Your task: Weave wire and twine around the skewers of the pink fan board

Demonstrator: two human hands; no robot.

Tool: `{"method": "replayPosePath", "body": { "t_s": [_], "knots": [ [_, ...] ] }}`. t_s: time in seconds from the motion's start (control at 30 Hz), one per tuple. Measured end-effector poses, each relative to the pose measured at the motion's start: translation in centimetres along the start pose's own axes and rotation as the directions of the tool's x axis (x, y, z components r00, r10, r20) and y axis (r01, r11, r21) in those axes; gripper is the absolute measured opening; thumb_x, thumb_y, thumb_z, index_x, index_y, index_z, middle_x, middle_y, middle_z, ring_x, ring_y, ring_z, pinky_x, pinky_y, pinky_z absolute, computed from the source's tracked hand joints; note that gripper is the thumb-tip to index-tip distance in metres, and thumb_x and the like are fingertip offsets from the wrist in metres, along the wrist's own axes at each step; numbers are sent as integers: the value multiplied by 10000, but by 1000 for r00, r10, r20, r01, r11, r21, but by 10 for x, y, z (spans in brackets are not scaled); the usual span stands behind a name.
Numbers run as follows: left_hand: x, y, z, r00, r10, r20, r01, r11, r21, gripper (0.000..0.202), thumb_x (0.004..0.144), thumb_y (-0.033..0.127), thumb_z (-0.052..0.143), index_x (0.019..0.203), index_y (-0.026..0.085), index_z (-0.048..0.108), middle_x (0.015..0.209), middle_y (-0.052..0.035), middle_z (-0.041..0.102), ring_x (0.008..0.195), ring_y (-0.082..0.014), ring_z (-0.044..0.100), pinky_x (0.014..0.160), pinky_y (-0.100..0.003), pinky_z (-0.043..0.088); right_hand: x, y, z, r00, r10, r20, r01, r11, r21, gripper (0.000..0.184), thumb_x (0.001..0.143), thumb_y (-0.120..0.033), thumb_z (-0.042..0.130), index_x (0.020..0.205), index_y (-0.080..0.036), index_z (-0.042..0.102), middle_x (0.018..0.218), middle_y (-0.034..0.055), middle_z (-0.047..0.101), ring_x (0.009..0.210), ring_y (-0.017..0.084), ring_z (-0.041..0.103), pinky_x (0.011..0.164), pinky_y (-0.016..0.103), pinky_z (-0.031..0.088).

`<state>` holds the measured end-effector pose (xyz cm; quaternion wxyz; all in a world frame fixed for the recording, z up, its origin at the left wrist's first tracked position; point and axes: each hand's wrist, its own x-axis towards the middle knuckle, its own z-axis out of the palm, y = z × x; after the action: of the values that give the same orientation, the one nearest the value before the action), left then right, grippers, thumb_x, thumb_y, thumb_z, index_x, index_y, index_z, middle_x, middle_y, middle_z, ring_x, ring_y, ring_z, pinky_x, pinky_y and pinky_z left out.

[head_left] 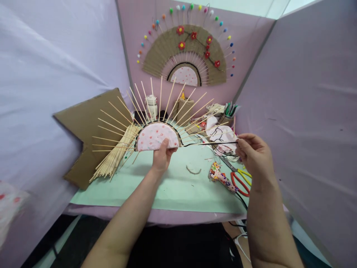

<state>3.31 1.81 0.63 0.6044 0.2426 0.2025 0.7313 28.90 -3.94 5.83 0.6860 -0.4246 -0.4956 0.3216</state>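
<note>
My left hand [162, 156] grips the lower edge of a half-round piece covered in pink dotted fabric [153, 134], thumb on its front. Thin wooden sticks [161, 98] fan outward from its curved rim, which a black cord edging [158, 121] follows. Off to the right, my right hand [255, 150] pinches a black cord [212, 143] between thumb and fingers. The cord runs nearly straight from there to the right corner of the half-round piece. Both are held up above the green tabletop [167, 186].
A decorated fan [158, 50] hangs on the back wall. Left lie a stick bundle [114, 160] and cardboard [80, 126]. At right are a patterned glue gun [221, 178], red-handled scissors [240, 184], fabric scraps [223, 136] and a pen holder [227, 118]. A white bottle [151, 106] stands behind.
</note>
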Motion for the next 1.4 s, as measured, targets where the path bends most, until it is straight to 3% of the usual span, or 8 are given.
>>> {"method": "replayPosePath", "body": {
  "t_s": [0.33, 0.63, 0.73, 0.83, 1.0, 1.17, 1.27, 1.4],
  "knots": [
    [-1, 0, 1, 999, -32, 8, 32, 999, -2, 358, 599, 342, 801, 854, 195, 596, 695, 48, 620, 566, -73, 573, 525, -205, 470, 0, 11, -16, 992, 125, -12, -125, 977, -175, 227, 688, -323, 740, 840, -195, 629, 605, -39, 535, 453, 57, 410, 391, 183, 304],
    [1, -5, -3, 999, -22, 33, 21, 999, 42, 346, 608, 335, 799, 860, 199, 604, 689, 42, 624, 572, -85, 573, 533, -216, 465, -20, -8, -4, 980, -101, -169, 98, 995, -26, 158, 691, -248, 743, 793, -216, 627, 643, -26, 568, 531, 86, 493, 464, 198, 396],
    [3, -7, -4, 1000, -2, 2, 2, 999, 53, 357, 597, 341, 804, 858, 191, 612, 709, 35, 632, 586, -89, 579, 556, -227, 472, -48, -13, -4, 983, 12, 182, 26, 978, -205, 119, 707, -256, 738, 773, -211, 650, 745, 17, 630, 639, 129, 569, 566, 242, 471],
    [2, -8, -2, 1000, 5, -8, -4, 999, 45, 355, 601, 348, 802, 859, 191, 614, 728, 30, 639, 610, -94, 589, 576, -234, 470, -63, -3, 12, 797, 262, 543, 8, 896, -444, 132, 764, -308, 689, 852, -211, 667, 863, 52, 668, 807, 190, 621, 729, 315, 507],
    [-8, -13, 10, 999, 31, -24, -30, 999, 35, 349, 605, 347, 801, 873, 221, 618, 803, 41, 649, 669, -93, 592, 630, -239, 466, -55, 39, 77, 959, 14, 282, 92, 928, -360, 419, 758, -361, 682, 1122, -224, 527, 1197, 97, 571, 1164, 229, 510, 1041, 437, 359],
    [-15, -15, 16, 998, 49, -36, -48, 999, 14, 342, 594, 368, 807, 838, 210, 627, 763, 44, 634, 678, -88, 576, 668, -238, 460, -57, 64, 121, 972, 64, 226, -67, 998, 7, 295, 822, -377, 600, 1041, -218, 484, 826, 16, 623, 769, 152, 614, 731, 302, 501],
    [-19, -14, 17, 999, 46, -26, -46, 999, 18, 325, 600, 382, 802, 805, 204, 621, 710, 48, 614, 642, -86, 560, 650, -239, 453, -66, 67, 124, 991, 65, 118, -53, 993, -103, 202, 892, -386, 495, 965, -208, 556, 646, -26, 535, 578, 121, 519, 584, 258, 445],
    [-25, -13, 20, 998, 39, -45, -39, 999, -3, 335, 599, 377, 804, 810, 202, 612, 731, 41, 616, 657, -89, 564, 660, -242, 457, -71, 65, 120, 981, -115, 155, 163, 925, -345, 206, 908, -338, 469, 934, -211, 628, 761, 34, 611, 702, 161, 566, 681, 294, 453]
  ]
}}
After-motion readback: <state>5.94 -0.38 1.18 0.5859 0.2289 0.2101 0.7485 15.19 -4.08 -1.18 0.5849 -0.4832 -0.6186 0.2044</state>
